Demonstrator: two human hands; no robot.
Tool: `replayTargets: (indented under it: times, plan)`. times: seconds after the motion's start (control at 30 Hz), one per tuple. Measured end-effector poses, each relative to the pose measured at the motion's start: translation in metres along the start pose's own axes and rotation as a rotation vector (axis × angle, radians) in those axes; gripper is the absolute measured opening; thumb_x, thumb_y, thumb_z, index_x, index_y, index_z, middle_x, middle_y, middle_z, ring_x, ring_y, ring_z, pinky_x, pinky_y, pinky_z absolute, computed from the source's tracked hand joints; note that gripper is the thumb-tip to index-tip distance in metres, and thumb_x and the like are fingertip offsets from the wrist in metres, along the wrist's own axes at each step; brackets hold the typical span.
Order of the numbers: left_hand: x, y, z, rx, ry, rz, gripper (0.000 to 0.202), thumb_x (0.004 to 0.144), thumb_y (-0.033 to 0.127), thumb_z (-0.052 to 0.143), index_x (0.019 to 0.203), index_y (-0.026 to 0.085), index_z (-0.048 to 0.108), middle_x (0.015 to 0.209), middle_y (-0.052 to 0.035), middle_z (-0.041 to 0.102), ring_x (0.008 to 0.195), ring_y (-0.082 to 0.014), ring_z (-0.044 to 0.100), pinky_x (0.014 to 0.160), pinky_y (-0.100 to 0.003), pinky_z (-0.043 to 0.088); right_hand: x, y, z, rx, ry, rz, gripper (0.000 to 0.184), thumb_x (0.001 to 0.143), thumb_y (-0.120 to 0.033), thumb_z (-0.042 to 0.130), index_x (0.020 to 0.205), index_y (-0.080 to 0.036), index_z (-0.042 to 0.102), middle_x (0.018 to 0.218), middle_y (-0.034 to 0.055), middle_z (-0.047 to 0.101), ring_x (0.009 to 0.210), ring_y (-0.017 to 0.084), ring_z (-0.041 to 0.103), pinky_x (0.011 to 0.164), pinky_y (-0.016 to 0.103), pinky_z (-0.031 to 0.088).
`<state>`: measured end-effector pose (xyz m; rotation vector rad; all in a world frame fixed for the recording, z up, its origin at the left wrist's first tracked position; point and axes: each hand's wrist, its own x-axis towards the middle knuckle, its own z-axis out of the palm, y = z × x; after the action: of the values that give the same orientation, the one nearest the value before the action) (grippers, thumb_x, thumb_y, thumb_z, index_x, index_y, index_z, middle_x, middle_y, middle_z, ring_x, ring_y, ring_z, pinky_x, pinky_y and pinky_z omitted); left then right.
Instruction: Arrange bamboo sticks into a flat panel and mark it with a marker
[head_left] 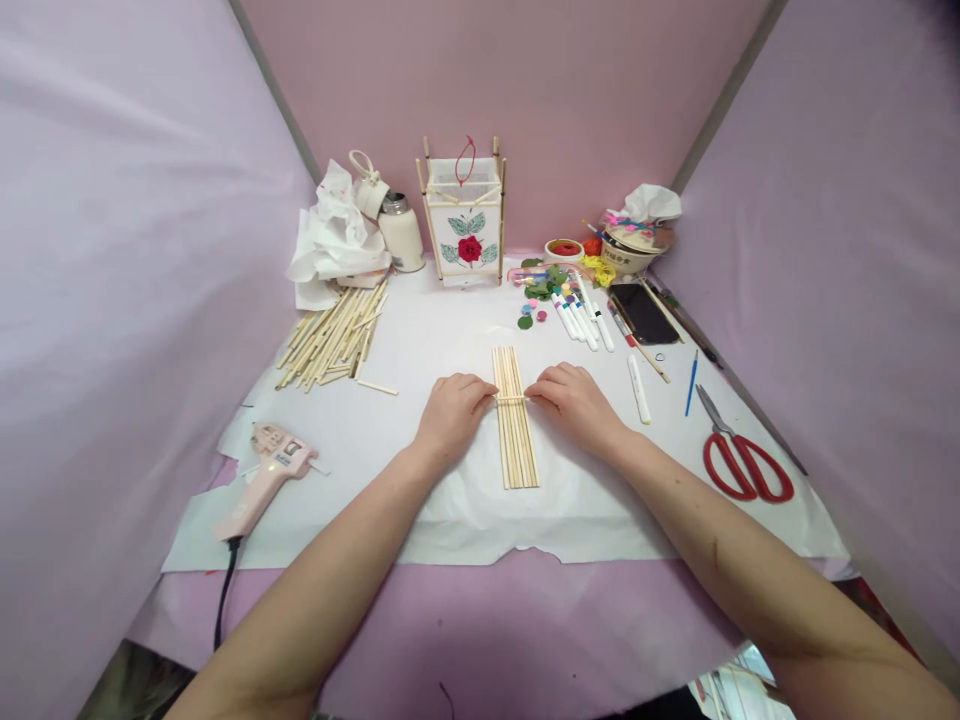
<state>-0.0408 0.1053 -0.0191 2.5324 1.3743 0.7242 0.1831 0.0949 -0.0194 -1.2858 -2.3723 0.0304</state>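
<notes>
head view: over the white cloth (450, 530), both forearms (352, 555) slant inward from the lower corners. the left hand (456, 405) and right hand (571, 402) face each other, backs up, fingers curled. between them lies a flat row of long sticks (517, 450), side by side. roughly across its middle runs a short stick (511, 399), each end pinched between thumb and fingertips.

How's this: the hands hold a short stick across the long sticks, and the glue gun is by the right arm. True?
Wrong side: the glue gun is by the left arm in the head view. The left hand and right hand do hold a short stick across the long sticks.
</notes>
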Motion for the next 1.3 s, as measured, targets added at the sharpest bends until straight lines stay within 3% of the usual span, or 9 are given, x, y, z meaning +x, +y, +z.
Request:
replayTargets:
  times: [0.23, 0.43, 0.7, 1.3]
  plan:
    - [-0.005, -0.002, 0.007, -0.044, 0.028, 0.021, 0.011, 0.090, 0.021, 0.057, 0.096, 0.022, 0.066, 0.096, -0.0009, 0.069, 0.092, -0.0189, 0.060, 0.081, -0.035, 0.040, -0.006, 0.001, 0.010, 0.030, 0.033, 0.010, 0.019, 0.095, -0.022, 0.051, 0.092, -0.021, 0.070, 0.087, 0.0042, 0.065, 0.086, 0.020, 0.052, 0.074, 0.033, 0.034]
    - [-0.003, -0.001, 0.007, -0.049, -0.029, 0.059, 0.014, 0.093, 0.020, 0.053, 0.095, 0.022, 0.067, 0.095, -0.0009, 0.068, 0.090, -0.0175, 0.060, 0.081, -0.035, 0.040, -0.009, 0.005, 0.011, 0.043, 0.026, 0.012, 0.018, 0.094, -0.021, 0.051, 0.093, -0.021, 0.069, 0.090, 0.0044, 0.065, 0.087, 0.019, 0.053, 0.073, 0.033, 0.033]
    - [-0.004, -0.006, 0.013, -0.039, -0.047, 0.095, 0.022, 0.094, 0.023, 0.049, 0.102, 0.024, 0.069, 0.096, -0.0028, 0.067, 0.090, -0.0181, 0.059, 0.082, -0.036, 0.041, -0.012, 0.003, 0.009, 0.065, 0.007, 0.029, 0.021, 0.095, -0.022, 0.048, 0.093, -0.023, 0.069, 0.088, 0.0053, 0.065, 0.086, 0.021, 0.052, 0.071, 0.034, 0.033]
    - [-0.003, -0.008, 0.015, -0.018, -0.056, 0.109, 0.024, 0.095, 0.020, 0.047, 0.098, 0.025, 0.071, 0.095, -0.0023, 0.067, 0.089, -0.0173, 0.059, 0.080, -0.036, 0.041, -0.011, 0.003, 0.009, 0.091, -0.015, 0.042, 0.022, 0.096, -0.024, 0.047, 0.093, -0.022, 0.070, 0.088, 0.0053, 0.065, 0.086, 0.020, 0.052, 0.071, 0.034, 0.033]
